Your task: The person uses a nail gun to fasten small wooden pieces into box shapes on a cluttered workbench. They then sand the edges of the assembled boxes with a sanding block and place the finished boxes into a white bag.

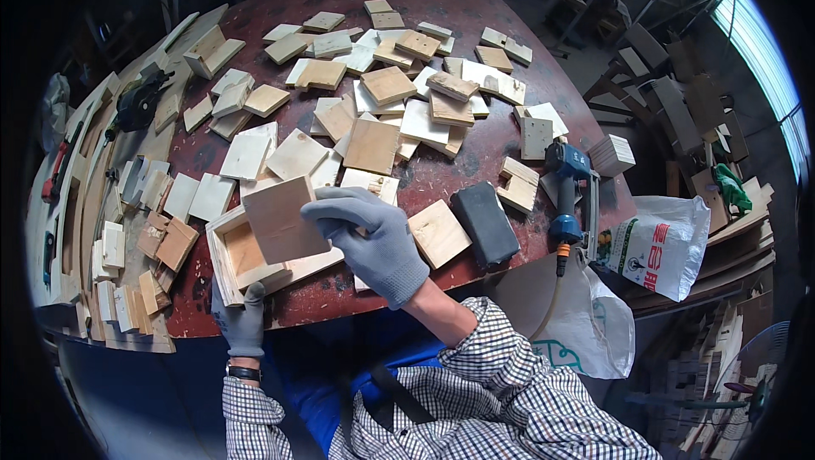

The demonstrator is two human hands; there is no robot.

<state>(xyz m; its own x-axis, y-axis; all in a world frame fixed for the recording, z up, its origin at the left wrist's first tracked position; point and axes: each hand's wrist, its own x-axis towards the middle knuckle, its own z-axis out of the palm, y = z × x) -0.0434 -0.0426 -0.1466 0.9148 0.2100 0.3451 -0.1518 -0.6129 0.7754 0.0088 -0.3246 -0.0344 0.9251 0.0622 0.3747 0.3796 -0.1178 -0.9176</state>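
Near the table's front edge, a shallow wooden box (222, 266) with pale sides stands tilted, its inside partly showing. My left hand (240, 324), in a grey glove, grips the box's near left corner, thumb upward; its other fingers are mostly hidden. My right hand (378, 235), also gloved, pinches the right edge of a thin square wooden board (287, 221). That board is held slanted above the box and covers part of its opening. A loose square wood block (439, 233) and a dark grey rectangular block (485, 224) lie right of my right hand.
Wood pieces (389, 85) are heaped across the dark red table (501, 14). A blue air nail gun (567, 193) with a hose rests at the right edge. White sacks (649, 248) hang beside it. Tools, including a black one (142, 102), lie among planks at left.
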